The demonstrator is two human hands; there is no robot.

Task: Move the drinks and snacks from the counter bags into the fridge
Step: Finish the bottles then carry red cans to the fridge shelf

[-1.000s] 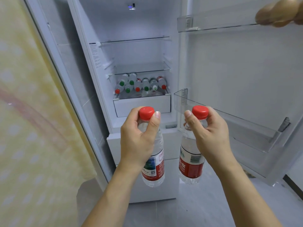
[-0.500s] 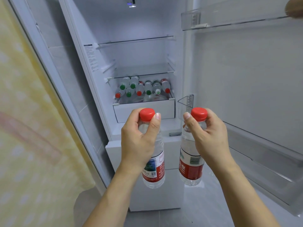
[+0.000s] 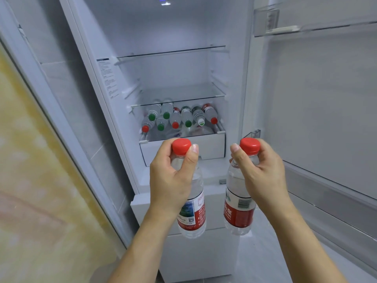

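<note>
Far left: a yellow patterned surface (image 3: pixel 34 160) fills the frame edge, with a grey tiled wall (image 3: pixel 67 94) beside it. Centre-left to centre: open fridge (image 3: pixel 98 37), white interior, a small light (image 3: pixel 164 1) at the top; upper glass shelf (image 3: pixel 171 51) and middle glass shelf (image 3: pixel 177 92) carry nothing visible. Below the lower glass shelf (image 3: pixel 175 103), a white drawer (image 3: pixel 183 144) holds stacked bottles (image 3: pixel 179 117) lying on their sides, caps facing outward, some green, some red, one with a pale lid. Printed label strip (image 3: pixel 107 78) on the fridge's left inner wall. In front of the drawer: left hand (image 3: pixel 171 180), fingers curled round the neck and shoulder of the left water bottle (image 3: pixel 192 213), thumb pressed just beside its red cap; bottle upright, clear, red label with a landscape picture, hanging in the air before the fridge's lower white compartment (image 3: pixel 195 252). Just to its right, apart from it: right hand (image 3: pixel 263 176), fingers wrapped round the neck of the right water bottle (image 3: pixel 238 211), thumb at the cap's edge; bottle upright, red cap, red label with barcode. Far right: open fridge door (image 3: pixel 326 99), one clear door bin (image 3: pixel 285 23) at its top edge, another bin's corner (image 3: pixel 256 133) just behind the right cap.
</note>
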